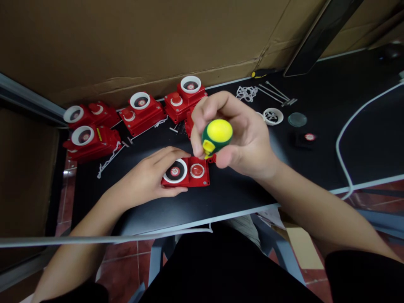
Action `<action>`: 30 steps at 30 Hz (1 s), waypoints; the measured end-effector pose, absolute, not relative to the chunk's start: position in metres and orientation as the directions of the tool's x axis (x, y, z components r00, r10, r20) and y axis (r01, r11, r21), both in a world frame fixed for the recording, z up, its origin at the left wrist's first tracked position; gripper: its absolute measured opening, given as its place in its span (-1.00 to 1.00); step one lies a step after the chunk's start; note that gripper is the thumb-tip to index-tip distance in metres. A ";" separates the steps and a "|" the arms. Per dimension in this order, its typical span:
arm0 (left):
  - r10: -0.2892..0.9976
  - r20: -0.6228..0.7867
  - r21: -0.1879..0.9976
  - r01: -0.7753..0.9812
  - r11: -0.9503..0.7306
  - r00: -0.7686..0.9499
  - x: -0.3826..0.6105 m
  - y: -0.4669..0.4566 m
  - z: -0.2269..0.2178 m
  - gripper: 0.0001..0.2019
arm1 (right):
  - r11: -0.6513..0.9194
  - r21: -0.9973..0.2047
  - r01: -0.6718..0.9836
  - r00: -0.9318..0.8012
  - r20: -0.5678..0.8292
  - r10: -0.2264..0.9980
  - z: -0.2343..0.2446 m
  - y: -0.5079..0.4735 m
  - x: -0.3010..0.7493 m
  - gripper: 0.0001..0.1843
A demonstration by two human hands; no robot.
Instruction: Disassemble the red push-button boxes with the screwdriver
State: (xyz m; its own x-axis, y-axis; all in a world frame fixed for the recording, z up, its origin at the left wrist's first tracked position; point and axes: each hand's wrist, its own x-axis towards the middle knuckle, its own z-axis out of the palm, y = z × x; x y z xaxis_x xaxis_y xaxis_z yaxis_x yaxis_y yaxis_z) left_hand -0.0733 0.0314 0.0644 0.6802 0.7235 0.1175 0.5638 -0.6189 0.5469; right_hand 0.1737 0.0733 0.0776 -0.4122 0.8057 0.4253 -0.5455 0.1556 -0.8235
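My left hand (154,173) is wrapped round the left end of a red alarm box (198,182) that lies on the black table. This box has a white-ringed round sounder (176,171) and a small red lamp (197,170) under a clear cover. Above its right end, my right hand (235,134) grips a screwdriver (217,132) by its yellow and green handle. The handle's butt faces me, and its shaft and tip are hidden behind the hand. Partly behind my right fingers sits another red housing (188,122).
Several red alarm boxes (142,118) stand along the cardboard wall, some with white cords. At the back right lie a white cord bundle (246,93), long bolts (276,93), a white cup (273,116) of small metal parts and a glass disc (297,120). A white cable (344,139) crosses the right.
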 end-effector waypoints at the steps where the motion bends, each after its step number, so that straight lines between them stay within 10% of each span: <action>1: 0.725 0.117 0.546 0.566 -0.618 0.678 -0.073 0.031 0.064 -0.44 | 0.162 -0.829 -0.536 -0.392 0.414 0.821 0.077 0.074 0.173 -0.42; 30: 0.749 0.071 0.545 0.603 -0.582 0.658 -0.072 0.030 0.067 -0.40 | 0.097 -0.820 -0.564 -0.422 0.387 0.820 0.079 0.076 0.171 -0.44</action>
